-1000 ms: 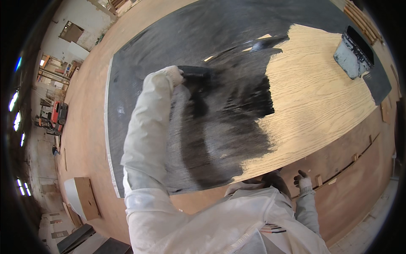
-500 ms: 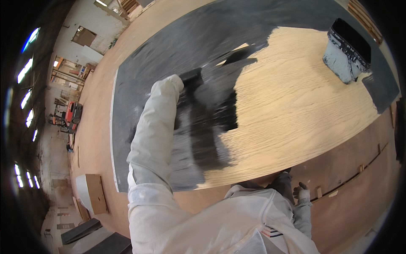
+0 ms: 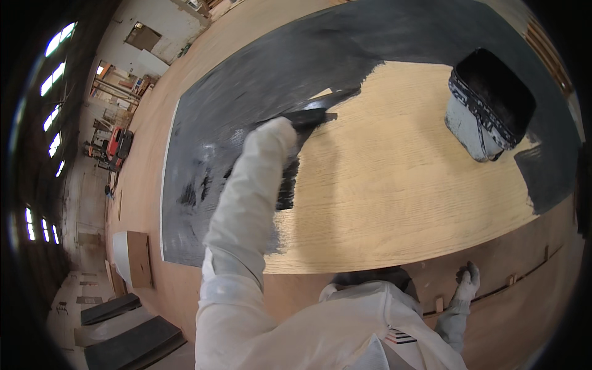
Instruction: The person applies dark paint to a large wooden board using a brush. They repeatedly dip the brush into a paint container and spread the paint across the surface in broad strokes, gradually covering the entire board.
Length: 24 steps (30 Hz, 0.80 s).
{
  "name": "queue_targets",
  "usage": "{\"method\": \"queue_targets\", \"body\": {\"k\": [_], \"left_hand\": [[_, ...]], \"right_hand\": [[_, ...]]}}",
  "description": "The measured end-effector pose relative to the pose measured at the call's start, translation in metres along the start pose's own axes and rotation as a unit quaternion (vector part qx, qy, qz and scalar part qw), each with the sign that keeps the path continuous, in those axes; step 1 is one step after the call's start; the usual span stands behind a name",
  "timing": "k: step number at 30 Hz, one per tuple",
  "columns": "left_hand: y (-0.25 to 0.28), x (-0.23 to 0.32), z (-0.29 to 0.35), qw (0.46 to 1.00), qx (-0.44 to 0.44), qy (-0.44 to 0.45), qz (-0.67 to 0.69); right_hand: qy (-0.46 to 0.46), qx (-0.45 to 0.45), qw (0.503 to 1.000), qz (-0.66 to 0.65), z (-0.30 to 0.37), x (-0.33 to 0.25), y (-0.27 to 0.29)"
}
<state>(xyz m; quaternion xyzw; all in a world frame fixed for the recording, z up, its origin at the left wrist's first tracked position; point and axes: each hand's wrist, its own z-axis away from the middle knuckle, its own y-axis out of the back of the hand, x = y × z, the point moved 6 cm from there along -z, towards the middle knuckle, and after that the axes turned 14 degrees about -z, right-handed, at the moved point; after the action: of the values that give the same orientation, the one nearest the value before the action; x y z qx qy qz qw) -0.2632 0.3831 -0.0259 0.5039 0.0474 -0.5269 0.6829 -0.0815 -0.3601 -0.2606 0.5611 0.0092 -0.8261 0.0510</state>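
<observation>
A large panel with pale wood grain (image 3: 382,185) lies before me, its far and left parts covered in dark grey-black paint (image 3: 234,123). My left arm, in a whitish sleeve, reaches over it. My left hand (image 3: 303,117), dark-gloved or blackened, looks closed at the boundary of the coating; a dark thing in it blends with the paint and I cannot make it out. On the panel's right part stands a pale, square-sided tub (image 3: 473,126), black inside and smeared around the rim. My right hand (image 3: 468,282), in a stained greyish glove, hangs beyond the near edge, fingers apart, holding nothing.
A red forklift (image 3: 116,148) stands far left by the wall. A pale box-like piece (image 3: 131,259) and dark panels (image 3: 132,344) are on the floor at lower left. A long dark strip with small wooden blocks (image 3: 512,280) runs along the floor at right.
My left hand has moved right and slightly away over the panel. My view has shifted, so the tub appears lower and further left. My right hand has risen and swung outward to the right.
</observation>
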Motion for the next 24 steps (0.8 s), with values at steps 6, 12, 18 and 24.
{"method": "queue_targets", "body": {"k": [6, 12, 18, 24], "left_hand": [[-0.037, -0.037, 0.002, 0.969, -0.010, 0.117, 0.218], [0.034, 0.024, 0.060, 0.959, 0.063, 0.140, 0.237], [0.035, -0.028, 0.062, 0.948, -0.041, 0.198, 0.246], [0.078, 0.014, 0.032, 0.960, 0.010, 0.157, 0.232]], "right_hand": [[0.337, -0.012, 0.939, 0.061, 0.041, -0.135, -0.052], [0.502, 0.006, 0.830, 0.242, 0.044, -0.200, -0.101], [0.526, -0.002, 0.801, 0.286, 0.013, -0.191, -0.143], [0.567, -0.020, 0.787, 0.243, 0.006, -0.178, -0.154]]}}
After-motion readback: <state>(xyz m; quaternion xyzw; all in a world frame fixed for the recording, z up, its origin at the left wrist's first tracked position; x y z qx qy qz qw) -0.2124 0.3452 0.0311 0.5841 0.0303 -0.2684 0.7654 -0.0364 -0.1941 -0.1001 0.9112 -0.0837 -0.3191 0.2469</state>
